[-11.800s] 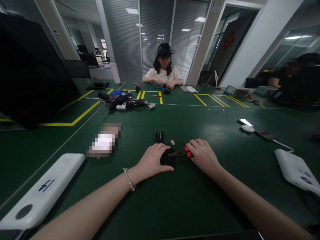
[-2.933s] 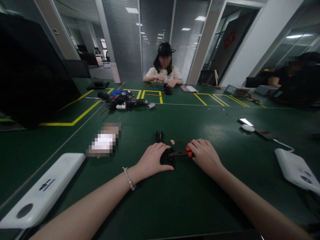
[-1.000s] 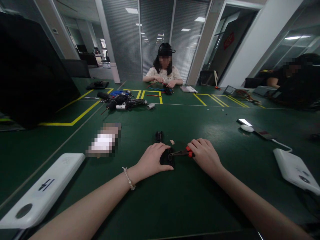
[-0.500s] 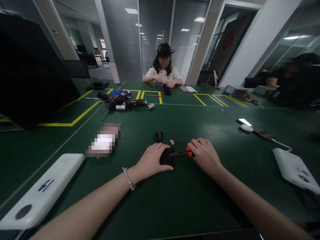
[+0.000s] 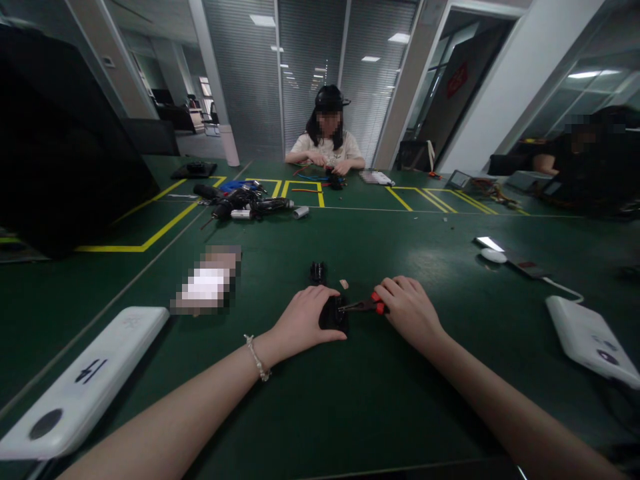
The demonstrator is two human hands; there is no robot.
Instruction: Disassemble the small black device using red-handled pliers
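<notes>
My left hand (image 5: 303, 318) is closed around a small black box-like part (image 5: 332, 316), gripping it against the green table (image 5: 360, 400). From the right, my right hand (image 5: 409, 305) holds long-nose pliers (image 5: 363, 306) by their red handles. The tips of the pliers meet the right side of the black part; whether they pinch anything there is too small to tell. Just beyond my left fingers lies another black piece (image 5: 317, 273), perhaps a bundle of cable. Close to it is a small beige scrap (image 5: 343, 284).
White power-bank-like cases lie at left (image 5: 95, 373) and right (image 5: 590, 337). A blurred-out phone-like object (image 5: 210, 280) sits at left. Tools and cables (image 5: 245, 201) are piled farther back. Opposite, a person (image 5: 327, 143) handles wires. A dark screen (image 5: 65, 147) stands at far left.
</notes>
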